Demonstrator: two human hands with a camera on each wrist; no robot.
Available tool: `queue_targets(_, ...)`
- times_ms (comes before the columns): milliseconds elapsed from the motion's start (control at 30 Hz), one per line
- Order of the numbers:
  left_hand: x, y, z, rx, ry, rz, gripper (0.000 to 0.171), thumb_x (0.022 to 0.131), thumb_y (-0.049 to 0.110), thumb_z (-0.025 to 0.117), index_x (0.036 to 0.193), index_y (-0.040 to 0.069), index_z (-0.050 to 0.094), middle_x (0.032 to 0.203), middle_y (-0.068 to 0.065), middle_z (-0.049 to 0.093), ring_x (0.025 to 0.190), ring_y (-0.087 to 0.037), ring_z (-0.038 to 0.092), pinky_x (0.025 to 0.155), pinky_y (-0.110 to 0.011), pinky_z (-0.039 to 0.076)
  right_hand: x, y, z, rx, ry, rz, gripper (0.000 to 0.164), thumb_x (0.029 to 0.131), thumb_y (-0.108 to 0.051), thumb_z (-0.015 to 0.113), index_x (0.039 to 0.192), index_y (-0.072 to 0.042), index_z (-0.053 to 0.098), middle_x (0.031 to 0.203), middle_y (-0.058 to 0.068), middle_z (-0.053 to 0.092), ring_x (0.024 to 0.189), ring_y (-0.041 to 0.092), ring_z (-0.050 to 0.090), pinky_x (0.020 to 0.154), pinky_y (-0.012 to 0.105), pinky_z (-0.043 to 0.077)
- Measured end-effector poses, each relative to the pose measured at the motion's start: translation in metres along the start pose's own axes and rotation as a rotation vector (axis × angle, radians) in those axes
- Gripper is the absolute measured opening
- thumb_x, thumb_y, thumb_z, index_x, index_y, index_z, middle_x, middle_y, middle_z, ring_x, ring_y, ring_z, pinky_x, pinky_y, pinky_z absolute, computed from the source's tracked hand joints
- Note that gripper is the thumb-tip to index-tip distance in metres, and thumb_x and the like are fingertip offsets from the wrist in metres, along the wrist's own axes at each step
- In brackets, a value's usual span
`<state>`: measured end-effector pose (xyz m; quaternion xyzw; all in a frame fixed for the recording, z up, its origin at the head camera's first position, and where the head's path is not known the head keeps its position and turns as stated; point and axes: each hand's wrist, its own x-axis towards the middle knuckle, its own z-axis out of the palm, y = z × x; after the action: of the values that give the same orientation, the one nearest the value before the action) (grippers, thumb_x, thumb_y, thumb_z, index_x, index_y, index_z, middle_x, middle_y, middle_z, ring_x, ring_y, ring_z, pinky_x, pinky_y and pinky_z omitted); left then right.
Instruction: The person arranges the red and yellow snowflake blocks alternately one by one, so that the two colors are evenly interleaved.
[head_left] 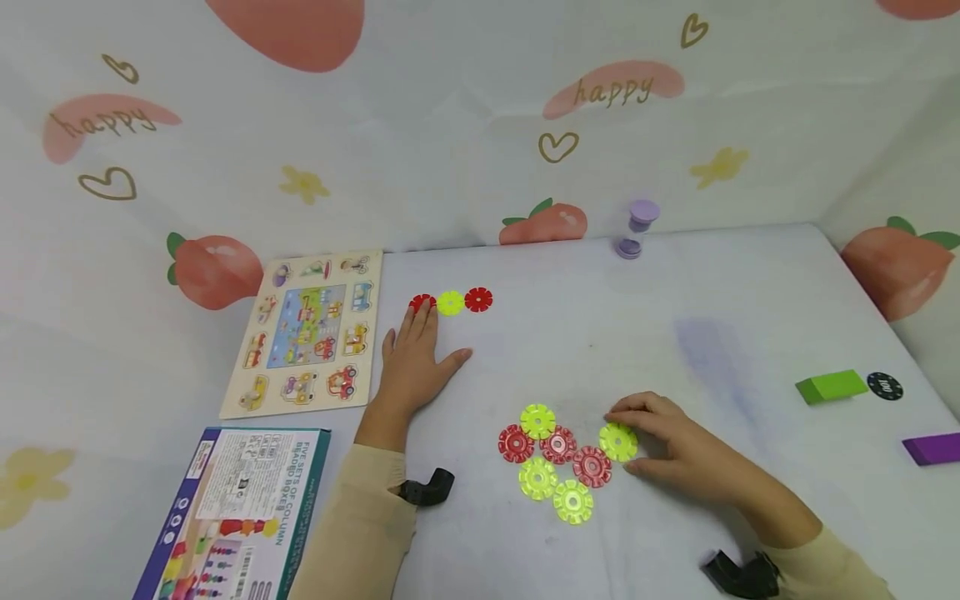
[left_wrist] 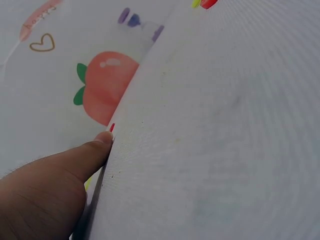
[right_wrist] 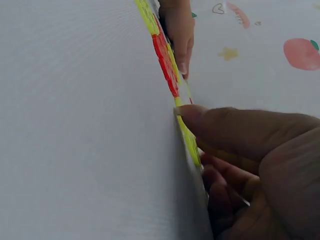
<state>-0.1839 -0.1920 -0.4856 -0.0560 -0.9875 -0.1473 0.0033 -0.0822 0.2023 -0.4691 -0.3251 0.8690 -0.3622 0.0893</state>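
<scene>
In the head view my left hand [head_left: 412, 367] lies flat with straight fingers, its fingertips touching a red notched disc [head_left: 422, 302]. That disc stands at the left end of a row with a yellow-green disc [head_left: 451, 303] and another red disc [head_left: 478, 300]. My right hand [head_left: 675, 450] holds a yellow-green notched disc [head_left: 618, 442] by its edge, between thumb and fingers. In the right wrist view the thumb [right_wrist: 220, 125] presses on the near edge of this disc [right_wrist: 189, 140]. Left of it lies a cluster of several red [head_left: 592, 467] and yellow-green discs [head_left: 537, 478].
A wooden picture puzzle board [head_left: 365, 333] and a boxed toy set [head_left: 247, 500] lie at the left. At the back stands a purple sand timer [head_left: 636, 228]. A green block [head_left: 831, 386], a black round chip [head_left: 885, 386] and a purple block [head_left: 933, 449] lie at the right.
</scene>
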Motion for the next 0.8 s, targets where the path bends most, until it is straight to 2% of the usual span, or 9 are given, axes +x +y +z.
queue_targets(133, 0.000, 0.000, 0.001, 0.006, -0.008, -0.003, 0.098, 0.084, 0.072, 0.046, 0.154, 0.012, 0.015, 0.160, -0.003, 0.008, 0.144, -0.023, -0.002, 0.109, -0.057, 0.002, 0.000, -0.002, -0.002, -0.040, 0.014, 0.092, 0.048, 0.079, -0.025, 0.080, 0.122, -0.022, 0.059, 0.123, -0.010, 0.048, 0.115, 0.011, 0.041, 0.093, 0.027, 0.036)
queue_targets(200, 0.000, 0.000, 0.001, 0.005, -0.009, -0.004, 0.098, 0.084, 0.072, 0.046, 0.154, 0.012, 0.015, 0.160, -0.003, 0.008, 0.144, -0.023, -0.002, 0.109, -0.057, 0.002, 0.001, -0.004, -0.002, 0.012, 0.013, 0.152, 0.042, 0.080, -0.024, 0.079, 0.116, -0.023, 0.057, 0.115, -0.011, 0.052, 0.107, 0.009, 0.046, 0.088, 0.027, 0.041)
queue_targets(300, 0.000, 0.000, 0.001, 0.000, -0.010, -0.004, 0.097, 0.084, 0.072, 0.045, 0.154, 0.011, 0.015, 0.160, -0.003, 0.007, 0.144, -0.023, -0.002, 0.109, -0.057, 0.002, 0.006, -0.007, -0.005, 0.117, 0.038, 0.206, 0.030, 0.086, -0.020, 0.073, 0.109, -0.023, 0.055, 0.099, -0.009, 0.057, 0.088, 0.010, 0.054, 0.074, 0.025, 0.048)
queue_targets(367, 0.000, 0.000, 0.001, 0.001, -0.010, -0.003, 0.097, 0.084, 0.072, 0.045, 0.154, 0.011, 0.015, 0.160, -0.003, 0.007, 0.144, -0.023, -0.002, 0.109, -0.058, 0.002, 0.011, -0.007, -0.007, 0.198, 0.069, 0.187, 0.018, 0.091, -0.012, 0.066, 0.104, -0.021, 0.057, 0.092, -0.006, 0.059, 0.079, 0.013, 0.055, 0.066, 0.025, 0.049)
queue_targets(467, 0.000, 0.000, 0.000, 0.003, -0.005, -0.001, 0.098, 0.084, 0.072, 0.045, 0.154, 0.011, 0.016, 0.159, -0.004, 0.008, 0.144, -0.024, -0.001, 0.109, -0.058, 0.003, 0.024, -0.006, -0.013, 0.246, 0.114, 0.106, 0.019, 0.094, -0.001, 0.058, 0.100, -0.019, 0.061, 0.094, -0.004, 0.061, 0.079, 0.016, 0.056, 0.064, 0.027, 0.048)
queue_targets(533, 0.000, 0.000, 0.000, 0.004, -0.002, 0.000, 0.098, 0.084, 0.072, 0.046, 0.154, 0.010, 0.017, 0.159, -0.004, 0.009, 0.144, -0.024, -0.001, 0.109, -0.058, 0.004, 0.037, -0.005, -0.016, 0.257, 0.133, 0.073, 0.021, 0.095, 0.000, 0.055, 0.103, -0.017, 0.065, 0.101, -0.004, 0.063, 0.083, 0.018, 0.056, 0.067, 0.027, 0.048)
queue_targets(600, 0.000, 0.000, 0.001, 0.001, -0.001, 0.001, 0.097, 0.084, 0.072, 0.046, 0.154, 0.010, 0.017, 0.159, -0.005, 0.009, 0.144, -0.024, -0.001, 0.109, -0.059, 0.004, 0.051, -0.003, -0.019, 0.258, 0.143, 0.094, 0.020, 0.096, -0.007, 0.057, 0.110, -0.017, 0.066, 0.108, -0.004, 0.063, 0.087, 0.018, 0.056, 0.069, 0.028, 0.049)
queue_targets(800, 0.001, 0.002, 0.001, 0.003, 0.002, 0.003, 0.098, 0.084, 0.072, 0.046, 0.153, 0.010, 0.018, 0.159, -0.005, 0.010, 0.144, -0.024, -0.001, 0.109, -0.058, 0.004, 0.105, 0.003, -0.020, 0.376, 0.118, 0.272, 0.036, 0.096, -0.031, 0.060, 0.130, -0.018, 0.060, 0.116, 0.005, 0.062, 0.086, 0.028, 0.055, 0.065, 0.036, 0.049)
